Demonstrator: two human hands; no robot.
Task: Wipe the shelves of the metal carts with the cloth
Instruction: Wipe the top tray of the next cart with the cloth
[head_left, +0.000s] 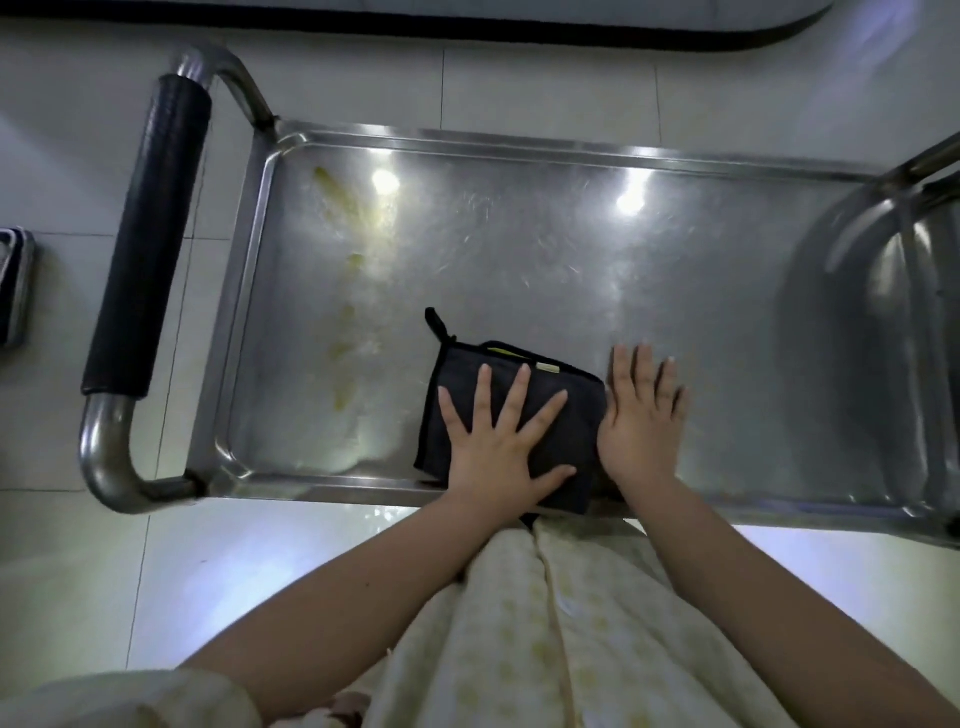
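**Hands flat on the cart's top shelf**

Cloth first: one folded black cloth (519, 415) with a small hanging loop lies on the near half of the shiny stainless-steel cart shelf (519, 234), its near edge reaching the front rim. There is one such shelf in full sight, a shallow tray with a raised lip, and one curved steel push handle wrapped in a black grip (150, 244) at its left end. A line of yellowish smears (345, 291) runs down the left part of the shelf, well apart from the cloth.

Two bare hands are on the tray. The left hand (501, 441) lies spread wide on top of the cloth, palm down, fingers fanned, gripping nothing. The right hand (641, 415) lies flat and open just beside the cloth's right edge, palm on bare metal, fingers together, holding nothing.

At the right edge, more curved steel (904, 291) is cut off by the frame; whether it is a second cart I cannot tell. A dark object (15, 286) at the left edge is also cut off. A pale patterned garment (545, 623) hides the floor below the arms.
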